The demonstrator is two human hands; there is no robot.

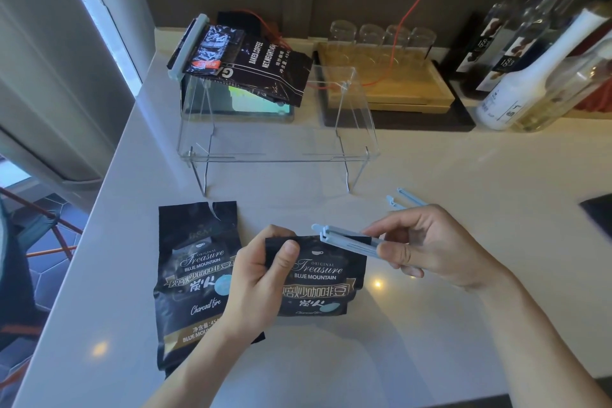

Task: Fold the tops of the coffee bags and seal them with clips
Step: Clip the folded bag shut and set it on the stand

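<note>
A small black coffee bag (326, 278) with its top folded down is held up off the counter by my left hand (258, 285), thumb pinching its upper left corner. My right hand (430, 247) grips a pale blue clip (347, 237) lying along the bag's folded top edge. A second, larger black coffee bag (190, 275) lies flat on the counter to the left, its top torn and unfolded. Two more pale blue clips (405, 199) lie on the counter beyond my right hand. A clipped coffee bag (245, 60) rests on the clear acrylic stand (278, 142).
The white counter (430, 325) drops off along its left edge. At the back stand a wooden tray with glasses (384, 76) and several bottles (516, 76) at the right. A dark object (599, 209) sits at the right edge.
</note>
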